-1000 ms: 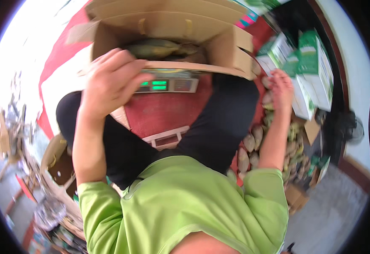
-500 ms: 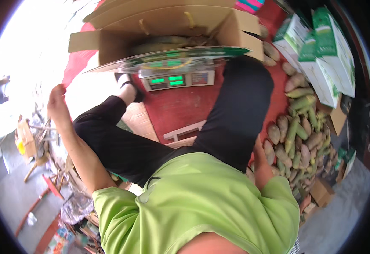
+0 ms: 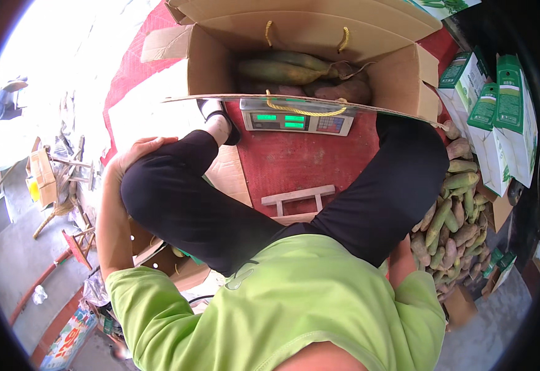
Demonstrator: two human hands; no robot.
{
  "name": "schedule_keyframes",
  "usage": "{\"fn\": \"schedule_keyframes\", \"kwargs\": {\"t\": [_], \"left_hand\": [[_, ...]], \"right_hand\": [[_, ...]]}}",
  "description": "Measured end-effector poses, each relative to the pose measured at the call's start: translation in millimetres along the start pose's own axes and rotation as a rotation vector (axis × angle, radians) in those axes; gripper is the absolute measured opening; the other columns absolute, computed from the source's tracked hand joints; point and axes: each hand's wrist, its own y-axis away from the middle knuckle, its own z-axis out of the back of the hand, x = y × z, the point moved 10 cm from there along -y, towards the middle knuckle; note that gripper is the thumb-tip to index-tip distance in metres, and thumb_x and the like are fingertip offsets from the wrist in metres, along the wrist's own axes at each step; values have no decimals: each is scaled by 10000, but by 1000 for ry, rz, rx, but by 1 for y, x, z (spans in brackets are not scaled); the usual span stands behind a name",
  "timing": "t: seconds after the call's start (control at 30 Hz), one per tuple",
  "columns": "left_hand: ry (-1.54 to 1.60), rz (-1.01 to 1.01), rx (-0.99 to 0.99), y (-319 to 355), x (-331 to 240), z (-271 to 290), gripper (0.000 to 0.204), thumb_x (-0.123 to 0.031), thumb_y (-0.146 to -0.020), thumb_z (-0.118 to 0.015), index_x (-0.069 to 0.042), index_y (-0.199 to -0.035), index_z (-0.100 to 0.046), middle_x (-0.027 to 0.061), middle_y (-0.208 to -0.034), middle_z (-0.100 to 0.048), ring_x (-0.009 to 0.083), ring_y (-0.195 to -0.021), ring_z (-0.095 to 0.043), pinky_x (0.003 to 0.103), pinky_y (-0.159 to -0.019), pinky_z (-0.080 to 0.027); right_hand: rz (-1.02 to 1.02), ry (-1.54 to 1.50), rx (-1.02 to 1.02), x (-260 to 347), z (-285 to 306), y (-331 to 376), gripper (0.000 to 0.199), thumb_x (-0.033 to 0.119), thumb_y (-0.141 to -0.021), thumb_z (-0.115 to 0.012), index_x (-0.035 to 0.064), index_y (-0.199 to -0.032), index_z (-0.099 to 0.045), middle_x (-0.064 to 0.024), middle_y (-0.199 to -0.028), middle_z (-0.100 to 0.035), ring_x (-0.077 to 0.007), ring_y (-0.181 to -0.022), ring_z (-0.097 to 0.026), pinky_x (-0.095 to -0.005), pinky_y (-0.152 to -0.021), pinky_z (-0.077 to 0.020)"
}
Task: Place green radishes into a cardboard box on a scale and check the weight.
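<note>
On the left knee, the left hand (image 3: 143, 147) is resting over the black trousers (image 3: 202, 191), its fingers lying loosely together and holding nothing. Half a second ago it was hanging in the air at the left. To the right, the right forearm (image 3: 401, 263) is dropping behind the right thigh, which is hiding the right hand, so I cannot tell whether it is gripping anything. With the left hand settling on the knee, handling of the cardboard box (image 3: 400, 71) seems to be pausing on that side.

Beyond the knees, the box is standing open on the far side, holding long green vegetables (image 3: 282, 72) and brown roots (image 3: 344, 92). Its near flap, with a yellow rope handle (image 3: 307, 112), is hanging over part of a scale (image 3: 298, 125) with a lit green display. A wooden stool (image 3: 298, 196) is showing between the thighs.

Just beside the right leg, a pile of roots and green vegetables (image 3: 449, 241) is spreading; beyond it, green and white cartons (image 3: 508, 117) are standing together.
</note>
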Motion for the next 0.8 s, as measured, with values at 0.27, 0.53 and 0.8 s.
{"fn": "schedule_keyframes", "kwargs": {"t": [0.27, 0.53, 0.8], "left_hand": [[239, 13, 65, -9, -7, -23, 409, -256, -971, -450, 45, -1229, -548, 145, -1224, -584, 208, -1095, -568, 324, -1000, -403], [-118, -43, -55, 2, -16, 9, 369, -242, -966, -474, 37, -1169, -604, 140, -1139, -636, 180, -1061, -583, 288, -984, -405], [-126, -397, -227, -11, -57, -67, 321, -219, -937, -524, 45, -1087, -626, 121, -1029, -655, 180, -930, -609, 298, -902, -456]], "right_hand": [[91, 134, 158, 21, -26, 26, 224, 145, -864, -507, -2, -981, -627, -99, -777, -620, -181, -759, -578, -341, -703, -469], [174, 261, 276, 21, -3, 112, 221, 156, -859, -523, 7, -980, -632, -102, -769, -620, -185, -756, -585, -342, -701, -471], [85, 483, -5, 72, -49, 25, 219, 166, -853, -539, 16, -979, -636, -106, -761, -621, -189, -754, -592, -342, -699, -473]]}}
